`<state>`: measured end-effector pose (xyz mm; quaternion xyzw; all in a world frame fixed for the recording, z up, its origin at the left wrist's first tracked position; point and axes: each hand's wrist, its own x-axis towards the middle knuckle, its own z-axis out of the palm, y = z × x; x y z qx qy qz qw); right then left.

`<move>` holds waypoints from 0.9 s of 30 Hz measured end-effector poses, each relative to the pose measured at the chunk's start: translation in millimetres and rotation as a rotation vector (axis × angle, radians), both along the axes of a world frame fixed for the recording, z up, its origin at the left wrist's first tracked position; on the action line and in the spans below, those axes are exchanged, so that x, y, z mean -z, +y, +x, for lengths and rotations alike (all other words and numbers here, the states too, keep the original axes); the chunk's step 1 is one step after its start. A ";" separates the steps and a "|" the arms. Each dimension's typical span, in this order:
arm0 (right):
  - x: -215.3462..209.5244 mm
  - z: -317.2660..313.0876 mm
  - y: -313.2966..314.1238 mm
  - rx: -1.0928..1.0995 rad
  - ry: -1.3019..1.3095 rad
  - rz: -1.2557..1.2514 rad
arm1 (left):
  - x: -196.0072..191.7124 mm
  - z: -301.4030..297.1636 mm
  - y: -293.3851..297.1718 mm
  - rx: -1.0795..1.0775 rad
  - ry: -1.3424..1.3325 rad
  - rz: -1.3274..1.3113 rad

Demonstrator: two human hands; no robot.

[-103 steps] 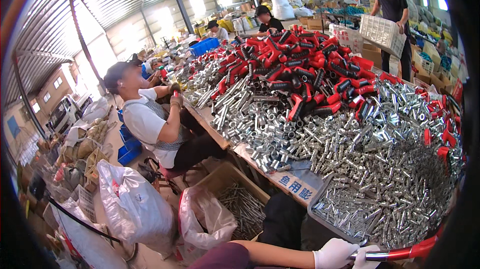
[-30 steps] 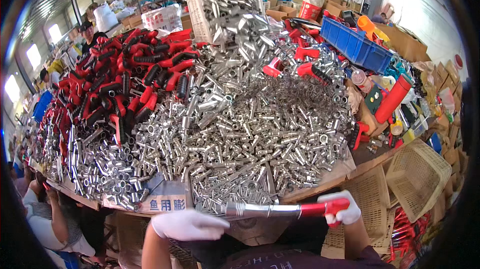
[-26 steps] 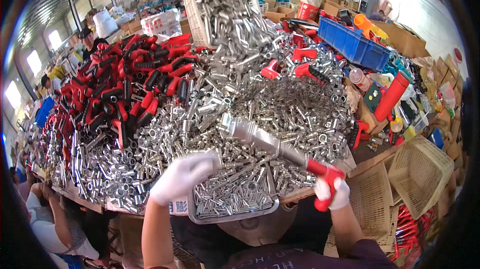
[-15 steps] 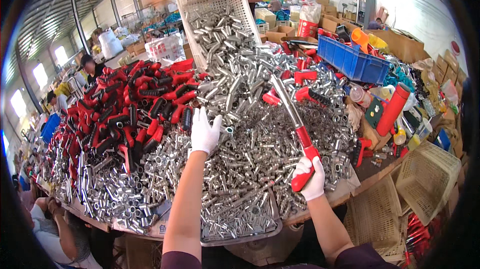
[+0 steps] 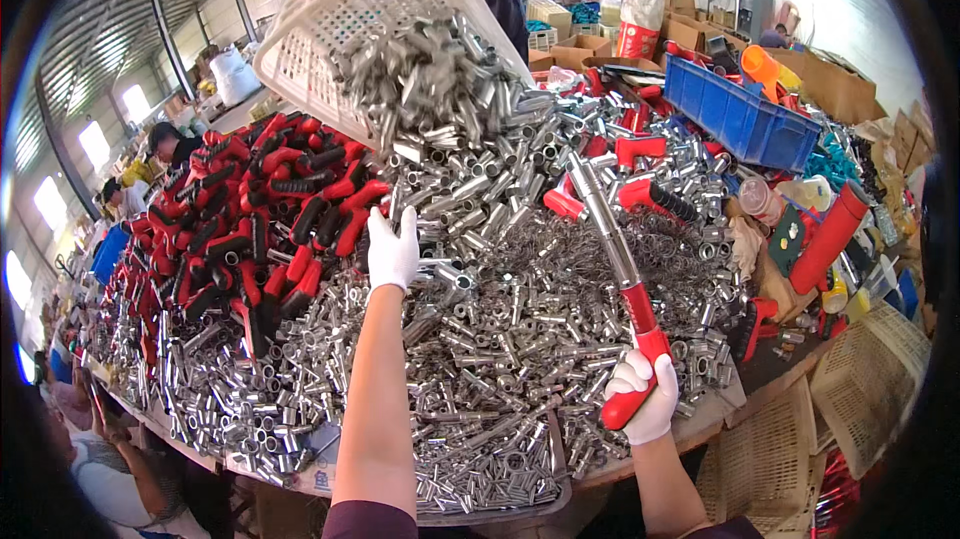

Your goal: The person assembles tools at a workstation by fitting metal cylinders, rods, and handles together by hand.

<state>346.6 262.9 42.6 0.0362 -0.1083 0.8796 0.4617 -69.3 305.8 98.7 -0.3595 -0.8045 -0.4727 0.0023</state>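
Note:
My right hand (image 5: 645,399), in a white glove, is closed round the red grip of a long tool with a chrome tube (image 5: 605,224). It is held tilted over the metal parts, its far end up and to the left. My left hand (image 5: 393,254), also gloved in white, reaches over the pile with fingers apart, near loose chrome tubes (image 5: 475,184). Beyond it, a person tips a white plastic basket (image 5: 340,14), and metal tubes (image 5: 430,84) spill from it, blurred by motion. Small metal fittings (image 5: 480,339) lie heaped below my hands.
Red and black pistol-shaped handles (image 5: 270,199) are piled at left. Thin wire springs (image 5: 545,249) lie mid-table. A blue crate (image 5: 740,114) stands at back right, with a red cylinder (image 5: 830,239) nearer. Pale baskets (image 5: 870,369) sit off the table's right edge. Other people are at far left.
The basket has tilted further and come nearer and to the left, with tubes now pouring out. My left hand has shifted slightly left and away. The right hand and its tool have moved right and nearer.

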 end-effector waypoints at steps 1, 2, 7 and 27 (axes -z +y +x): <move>1.2 -0.6 0.4 -0.005 0.004 -0.005 | -2.5 -0.3 -1.2 0.014 -0.035 0.005; 2.3 -1.2 0.5 -0.011 0.017 -0.003 | 0.8 -4.2 0.2 -0.013 -0.003 0.033; 1.4 0.0 -0.8 -0.001 0.024 -0.040 | -6.5 16.6 -5.9 -0.174 -0.125 -0.054; -1.1 -3.9 -3.6 0.052 -0.111 0.016 | -8.2 37.7 -9.3 -0.316 0.074 0.118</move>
